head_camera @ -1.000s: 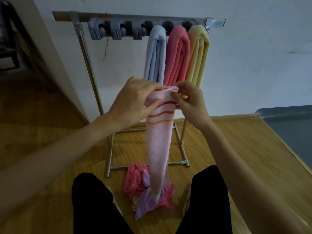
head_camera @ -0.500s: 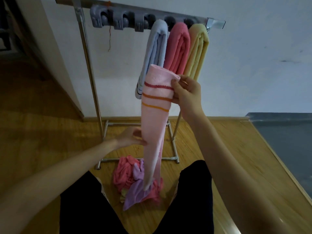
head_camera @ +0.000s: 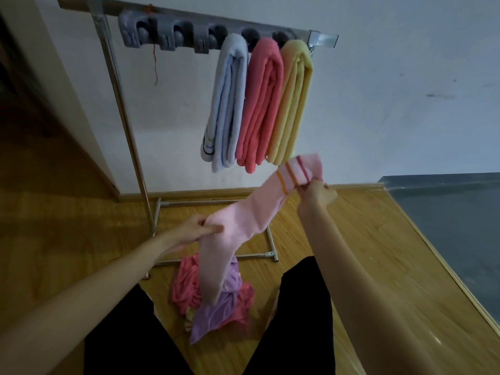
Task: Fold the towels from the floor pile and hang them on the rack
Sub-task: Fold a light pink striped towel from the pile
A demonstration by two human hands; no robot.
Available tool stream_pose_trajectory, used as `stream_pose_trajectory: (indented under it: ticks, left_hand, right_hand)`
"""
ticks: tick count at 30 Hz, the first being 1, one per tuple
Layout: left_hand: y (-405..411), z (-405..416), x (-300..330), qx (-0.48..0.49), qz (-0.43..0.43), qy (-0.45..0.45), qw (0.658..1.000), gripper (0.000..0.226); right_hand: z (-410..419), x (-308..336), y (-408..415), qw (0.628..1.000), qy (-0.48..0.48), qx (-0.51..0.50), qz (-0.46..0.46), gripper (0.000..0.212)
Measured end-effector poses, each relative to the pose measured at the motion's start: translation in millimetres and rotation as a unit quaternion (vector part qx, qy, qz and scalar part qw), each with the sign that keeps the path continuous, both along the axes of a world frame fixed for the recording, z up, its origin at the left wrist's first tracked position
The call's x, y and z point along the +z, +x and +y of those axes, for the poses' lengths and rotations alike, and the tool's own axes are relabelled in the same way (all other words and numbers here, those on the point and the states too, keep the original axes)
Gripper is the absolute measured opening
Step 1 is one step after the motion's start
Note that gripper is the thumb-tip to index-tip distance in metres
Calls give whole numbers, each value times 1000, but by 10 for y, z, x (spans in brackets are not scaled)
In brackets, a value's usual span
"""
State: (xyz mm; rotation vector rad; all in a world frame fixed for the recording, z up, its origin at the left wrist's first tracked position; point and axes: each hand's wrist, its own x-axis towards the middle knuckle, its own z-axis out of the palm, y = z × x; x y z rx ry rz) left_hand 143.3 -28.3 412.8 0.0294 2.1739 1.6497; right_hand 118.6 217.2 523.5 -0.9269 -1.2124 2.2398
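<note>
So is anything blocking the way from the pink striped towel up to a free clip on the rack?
Nothing visible does. The pink striped towel is held below the rack; the free clips sit left of the blue towel.

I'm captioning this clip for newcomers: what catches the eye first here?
The pale pink striped towel, stretched slantwise between the left hand and the right hand. Behind it, three folded towels, blue, coral and yellow, hang side by side on the rack.
</note>
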Motion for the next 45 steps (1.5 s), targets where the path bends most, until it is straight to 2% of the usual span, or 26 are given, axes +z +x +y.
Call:
stream_pose_trajectory:
  ticks: [1,3,5,8,10,12,13,15,16,17,18,19,20,21,23,25,27,32,34,37,39,41,43,45]
  left_hand:
    - [-27,-16,106,-9,13,17,1000,41]
    - [-86,-28,344,-22,45,45,998,56]
    - [-137,-28,565,-42,51,65,996,59]
    - [-167,-2,916,-97,54,65,992,31]
    - [-153,17,1145,-131,55,65,988,15]
    - [-141,17,1326,-157,56,55,984,18]
    - [-137,18,1396,-171,55,46,983,21]
    - [-138,17,1492,-197,51,30,979,22]
    - [-146,16,1521,-206,47,25,977,22]
    - [-148,17,1547,-218,46,18,975,22]
    - [-157,19,1561,-234,46,8,971,23]
    - [-161,29,1578,-250,46,-2,967,24]
    - [-165,36,1584,-265,47,-8,963,22]
    - [-156,44,1601,-275,44,-11,960,18]
    - [-151,36,1621,-276,44,-15,960,17]
    - [-160,-10,1618,-272,55,-26,960,25]
    - [-159,-84,1617,-263,61,-24,963,38]
    - [-197,-349,1663,-244,64,-41,967,64]
    - [-237,-458,1677,-237,66,-63,967,70]
    - [-280,-622,1724,-240,47,-66,967,40]
    - [-294,-723,1795,-256,38,-65,964,32]
    - [-322,-784,1880,-279,74,-103,952,24]
    - [-372,-791,1977,-300,107,-173,932,17]
    - [-437,-779,2067,-310,124,-234,913,19]
  right_hand:
    - [20,-155,21,999,7,11,-41,9]
    - [40,-498,82,992,18,44,-117,11]
    - [20,-780,170,981,35,86,-168,6]
    - [-51,-1057,305,961,46,183,-202,5]
    - [-91,-1186,370,928,85,278,-233,8]
    - [-100,-1272,387,869,163,385,-264,7]
    - [-93,-1291,378,820,237,439,-281,8]
    - [-84,-1282,347,677,450,501,-297,16]
    - [-98,-1235,324,648,532,475,-266,27]
    - [-137,-1155,312,671,565,440,-190,35]
    - [-186,-1032,303,731,529,422,-92,34]
    - [-236,-879,285,790,439,428,1,29]
    - [-294,-720,277,820,326,466,62,28]
    - [-338,-606,269,821,228,514,98,29]
    - [-397,-469,252,779,136,598,128,41]
    - [-455,-406,249,732,128,655,139,57]
    - [-490,-402,237,705,126,685,134,60]
    - [-461,-265,199,681,175,699,129,21]
    - [-421,-144,163,677,193,697,137,11]
    - [-325,33,50,672,262,676,151,12]
    - [-267,124,-48,671,286,664,168,10]
    - [-242,238,-148,665,294,661,188,14]
    - [-264,409,-229,629,335,669,211,23]
    - [-354,597,-304,548,429,683,223,26]
